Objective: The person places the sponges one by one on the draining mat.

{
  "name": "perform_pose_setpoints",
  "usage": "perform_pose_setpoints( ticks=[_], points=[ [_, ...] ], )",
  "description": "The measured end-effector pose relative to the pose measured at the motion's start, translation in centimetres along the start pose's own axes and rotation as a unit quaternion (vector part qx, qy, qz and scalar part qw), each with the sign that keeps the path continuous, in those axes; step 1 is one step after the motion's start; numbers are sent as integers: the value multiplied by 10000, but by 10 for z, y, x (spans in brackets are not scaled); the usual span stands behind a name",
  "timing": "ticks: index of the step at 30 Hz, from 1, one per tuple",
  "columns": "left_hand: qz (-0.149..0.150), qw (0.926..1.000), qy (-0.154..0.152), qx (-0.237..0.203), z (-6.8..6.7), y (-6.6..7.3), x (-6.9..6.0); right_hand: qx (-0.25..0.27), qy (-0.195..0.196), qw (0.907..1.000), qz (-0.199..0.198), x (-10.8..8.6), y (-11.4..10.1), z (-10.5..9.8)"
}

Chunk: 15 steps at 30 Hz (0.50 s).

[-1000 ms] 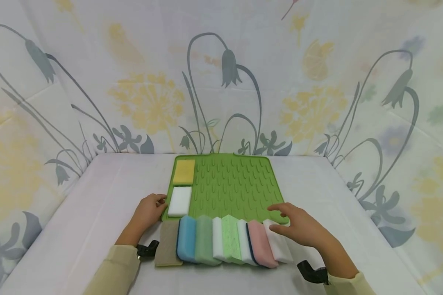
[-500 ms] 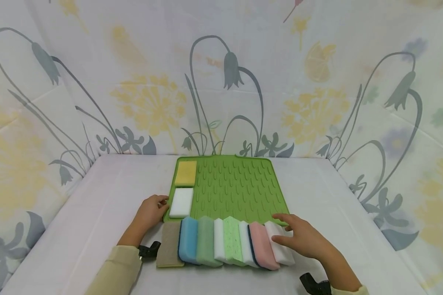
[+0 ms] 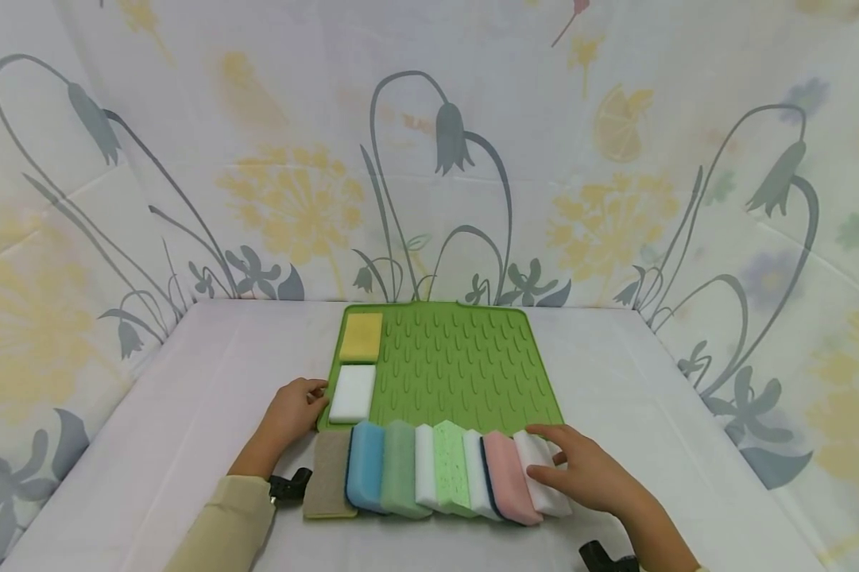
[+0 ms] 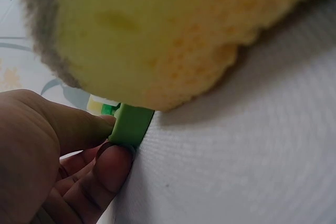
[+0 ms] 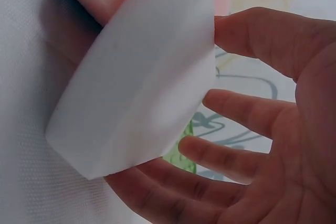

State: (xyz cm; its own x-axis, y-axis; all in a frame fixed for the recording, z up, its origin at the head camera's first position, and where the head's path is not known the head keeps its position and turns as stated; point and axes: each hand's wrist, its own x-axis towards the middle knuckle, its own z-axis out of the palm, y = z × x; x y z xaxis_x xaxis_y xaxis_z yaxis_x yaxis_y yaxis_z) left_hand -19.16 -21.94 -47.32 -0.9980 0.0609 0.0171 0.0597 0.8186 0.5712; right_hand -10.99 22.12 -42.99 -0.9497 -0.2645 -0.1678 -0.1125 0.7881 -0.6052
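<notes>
My left hand [image 3: 293,407] pinches the left edge of the green ridged mat [image 3: 465,373] between thumb and finger; the left wrist view shows the mat's green rim [image 4: 131,124] there. My right hand [image 3: 593,469] is at the white sponge [image 5: 142,82] on the right end of a front row. Its thumb and fingers spread about that sponge with gaps between them. Contact looks slight, and the fingertips behind the sponge are hidden. Beside it lies a pink sponge [image 3: 509,477] with a dark backing. A yellow sponge [image 3: 361,337] and a white block [image 3: 353,393] lie on the mat's left side.
Leftward along the row lie a pale green speckled sponge [image 3: 452,469], a sage green sponge [image 3: 402,469], a blue sponge [image 3: 366,467] and a grey-brown pad [image 3: 329,475], overlapping. White cloth [image 3: 257,342] covers the table. A flower-printed curtain [image 3: 429,159] stands behind.
My right hand has come down and towards me from over the mat's near right corner to the end white sponge. My left hand stays at the mat's edge.
</notes>
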Motion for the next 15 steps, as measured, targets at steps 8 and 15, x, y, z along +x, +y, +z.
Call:
perform_pose_setpoints(
  ticks=[8, 15],
  points=[
    [-43, 10000, -27, -46, 0, 1, 0, -22, -50, 9999, -129, 1, 1, -2],
    [-52, 10000, -18, 19, -1, 2, -1, -100, -18, 9998, -183, 4, 1, -9]
  ],
)
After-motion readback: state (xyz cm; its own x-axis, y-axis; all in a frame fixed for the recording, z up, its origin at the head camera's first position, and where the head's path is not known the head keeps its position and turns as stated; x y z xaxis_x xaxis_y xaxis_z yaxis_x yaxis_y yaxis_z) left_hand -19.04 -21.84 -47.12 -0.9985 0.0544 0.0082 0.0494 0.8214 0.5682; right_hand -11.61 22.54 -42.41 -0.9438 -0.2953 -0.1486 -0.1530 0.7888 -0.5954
